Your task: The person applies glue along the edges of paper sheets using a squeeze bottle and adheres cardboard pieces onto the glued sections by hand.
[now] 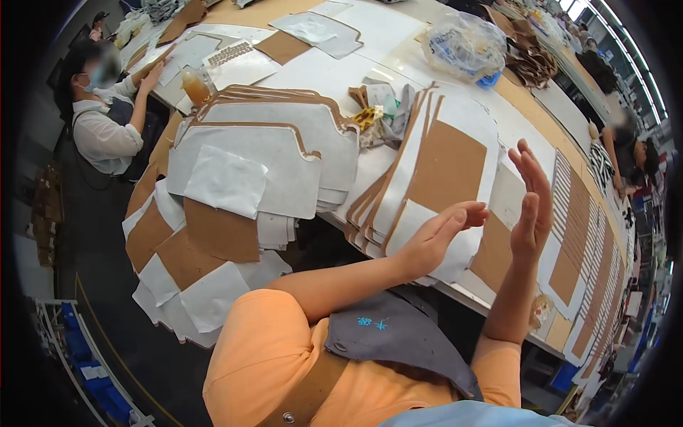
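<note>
- left hand [447,233], in front of the near stack of panels [478,153], has its fingers close together and loosely bent, the thumb lying near them; nothing shows in it, and i cannot tell whether the tips meet or whether it touches the stack.
- right hand [532,203] is raised upright just beside that stack, fingers pointing up and slightly bent, thumb up and apart from them; it's spread a little and nothing shows in it.
- the two hands are apart from each other, the near stack of panels lying beneath and behind them at the table's edge, its top white with a brown rectangle [448,162] across it.
- to the left, a second stack of panels [284,167], white with brown edges, has a white sheet [226,181] on top.
- brown and white pieces [186,255] overlap below it.
- between the stacks sit crumpled scraps [390,114]; beyond them, a clear plastic bag [464,48].
- striped panels [587,249] lie along the right of the table [380,30].
- a person in a white shirt [107,139] is at the far left, arms on the table; another person [627,153] is at the far right.
</note>
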A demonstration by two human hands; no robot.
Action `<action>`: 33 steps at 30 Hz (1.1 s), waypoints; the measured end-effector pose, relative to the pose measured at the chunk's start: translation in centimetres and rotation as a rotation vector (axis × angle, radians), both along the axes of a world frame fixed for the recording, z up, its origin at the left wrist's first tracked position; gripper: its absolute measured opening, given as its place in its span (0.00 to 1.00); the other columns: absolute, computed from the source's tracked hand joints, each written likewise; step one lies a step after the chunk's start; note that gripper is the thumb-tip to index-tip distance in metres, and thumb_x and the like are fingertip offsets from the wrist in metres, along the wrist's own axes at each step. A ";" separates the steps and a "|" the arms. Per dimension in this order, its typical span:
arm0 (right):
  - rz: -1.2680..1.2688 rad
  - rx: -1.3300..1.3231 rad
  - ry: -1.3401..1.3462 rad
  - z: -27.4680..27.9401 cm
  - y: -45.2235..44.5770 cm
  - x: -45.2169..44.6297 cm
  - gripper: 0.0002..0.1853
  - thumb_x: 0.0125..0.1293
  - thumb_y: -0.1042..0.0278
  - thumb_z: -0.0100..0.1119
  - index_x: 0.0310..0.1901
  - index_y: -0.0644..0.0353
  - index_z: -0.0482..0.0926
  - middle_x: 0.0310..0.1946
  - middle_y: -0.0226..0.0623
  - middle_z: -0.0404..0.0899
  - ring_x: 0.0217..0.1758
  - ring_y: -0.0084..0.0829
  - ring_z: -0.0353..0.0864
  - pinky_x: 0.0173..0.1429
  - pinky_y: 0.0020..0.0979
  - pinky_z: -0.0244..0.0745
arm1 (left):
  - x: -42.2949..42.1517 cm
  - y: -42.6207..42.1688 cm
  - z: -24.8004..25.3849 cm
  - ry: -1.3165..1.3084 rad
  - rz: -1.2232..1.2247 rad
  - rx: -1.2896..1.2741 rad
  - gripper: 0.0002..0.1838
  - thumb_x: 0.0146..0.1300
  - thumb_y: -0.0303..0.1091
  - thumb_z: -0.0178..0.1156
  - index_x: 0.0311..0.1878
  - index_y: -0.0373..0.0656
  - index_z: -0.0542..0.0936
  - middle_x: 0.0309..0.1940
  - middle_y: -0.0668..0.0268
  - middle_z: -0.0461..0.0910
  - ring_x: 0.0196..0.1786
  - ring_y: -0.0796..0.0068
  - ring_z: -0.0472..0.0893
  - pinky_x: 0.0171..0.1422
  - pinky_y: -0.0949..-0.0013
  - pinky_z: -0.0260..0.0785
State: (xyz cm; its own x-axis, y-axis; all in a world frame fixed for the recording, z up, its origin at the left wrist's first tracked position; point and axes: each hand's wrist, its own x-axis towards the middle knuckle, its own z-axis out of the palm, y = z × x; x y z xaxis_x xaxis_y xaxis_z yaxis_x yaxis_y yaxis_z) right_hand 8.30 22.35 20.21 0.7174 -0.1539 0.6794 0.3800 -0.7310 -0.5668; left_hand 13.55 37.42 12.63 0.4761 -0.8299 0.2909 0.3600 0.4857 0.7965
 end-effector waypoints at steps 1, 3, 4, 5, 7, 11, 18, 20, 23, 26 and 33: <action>0.054 0.054 -0.097 0.6 0.8 -0.3 0.27 0.72 0.52 0.37 0.59 0.69 0.67 0.59 0.54 0.67 0.64 0.45 0.67 0.67 0.44 0.61 | -1.1 -0.9 0.0 0.083 -0.093 -0.066 0.26 0.74 0.46 0.32 0.64 0.34 0.61 0.59 0.58 0.68 0.63 0.69 0.67 0.69 0.65 0.55; 0.080 0.126 -0.328 1.2 2.6 -0.5 0.28 0.72 0.51 0.35 0.58 0.71 0.67 0.55 0.54 0.71 0.58 0.44 0.74 0.61 0.44 0.68 | -3.9 -2.2 0.5 0.209 -0.310 -0.052 0.30 0.74 0.51 0.29 0.65 0.34 0.61 0.61 0.58 0.67 0.64 0.70 0.66 0.71 0.65 0.53; 0.075 0.183 -0.366 1.6 3.4 -0.9 0.28 0.72 0.51 0.34 0.58 0.70 0.67 0.54 0.54 0.72 0.56 0.44 0.75 0.61 0.43 0.69 | -5.8 -2.4 0.6 0.261 -0.393 -0.048 0.30 0.74 0.51 0.28 0.65 0.34 0.61 0.60 0.59 0.68 0.64 0.71 0.65 0.70 0.66 0.53; 0.069 0.241 -0.404 2.0 4.0 -1.4 0.27 0.72 0.51 0.34 0.58 0.70 0.67 0.53 0.54 0.73 0.55 0.43 0.76 0.60 0.42 0.69 | -7.4 -2.0 0.5 0.172 -0.325 0.103 0.32 0.74 0.51 0.28 0.62 0.31 0.64 0.58 0.58 0.69 0.61 0.72 0.67 0.68 0.70 0.55; -0.010 0.374 -0.545 2.0 5.0 -2.1 0.26 0.73 0.53 0.32 0.57 0.68 0.67 0.51 0.53 0.75 0.47 0.39 0.80 0.55 0.39 0.72 | -8.7 -1.8 0.3 0.155 -0.353 0.191 0.32 0.74 0.52 0.28 0.61 0.31 0.65 0.57 0.58 0.70 0.61 0.73 0.67 0.67 0.71 0.56; 0.088 0.572 -0.642 2.7 5.2 -3.4 0.25 0.73 0.54 0.33 0.56 0.69 0.68 0.44 0.54 0.78 0.36 0.38 0.82 0.42 0.32 0.77 | -11.3 -2.7 -2.5 0.297 -0.557 0.115 0.30 0.73 0.51 0.31 0.59 0.33 0.67 0.53 0.58 0.73 0.58 0.74 0.69 0.65 0.70 0.59; 0.203 0.565 -0.286 3.3 8.7 -1.3 0.21 0.72 0.61 0.39 0.60 0.67 0.65 0.41 0.52 0.80 0.33 0.33 0.82 0.41 0.30 0.77 | -12.5 -1.9 -6.7 0.012 -0.657 0.104 0.22 0.70 0.46 0.43 0.52 0.36 0.73 0.47 0.58 0.77 0.51 0.70 0.75 0.59 0.68 0.66; 0.419 0.509 -0.072 3.4 11.7 0.4 0.24 0.70 0.63 0.43 0.64 0.66 0.60 0.41 0.47 0.81 0.34 0.33 0.82 0.42 0.34 0.77 | -12.3 -1.5 -7.0 0.023 -0.700 0.124 0.23 0.70 0.47 0.42 0.52 0.36 0.73 0.47 0.58 0.77 0.51 0.70 0.75 0.59 0.68 0.66; 0.561 0.178 0.201 4.0 14.5 1.0 0.28 0.64 0.72 0.52 0.66 0.61 0.59 0.40 0.43 0.82 0.34 0.34 0.83 0.41 0.32 0.77 | -12.0 -1.7 -6.9 0.146 -0.820 0.126 0.26 0.70 0.50 0.40 0.53 0.36 0.73 0.47 0.58 0.78 0.51 0.70 0.75 0.59 0.67 0.66; 0.543 -0.028 0.158 2.9 15.1 1.2 0.31 0.61 0.75 0.56 0.66 0.57 0.60 0.39 0.42 0.82 0.33 0.34 0.82 0.39 0.31 0.77 | -11.4 -2.1 -6.2 0.422 -1.014 0.109 0.28 0.70 0.52 0.39 0.53 0.36 0.73 0.46 0.58 0.78 0.51 0.70 0.75 0.59 0.67 0.66; 0.318 0.175 0.160 0.9 11.6 -2.5 0.30 0.62 0.67 0.57 0.65 0.58 0.61 0.34 0.40 0.82 0.28 0.34 0.80 0.33 0.30 0.74 | -9.0 -2.3 -2.6 0.453 -1.022 0.101 0.42 0.69 0.62 0.23 0.54 0.29 0.72 0.40 0.54 0.79 0.49 0.68 0.76 0.63 0.66 0.61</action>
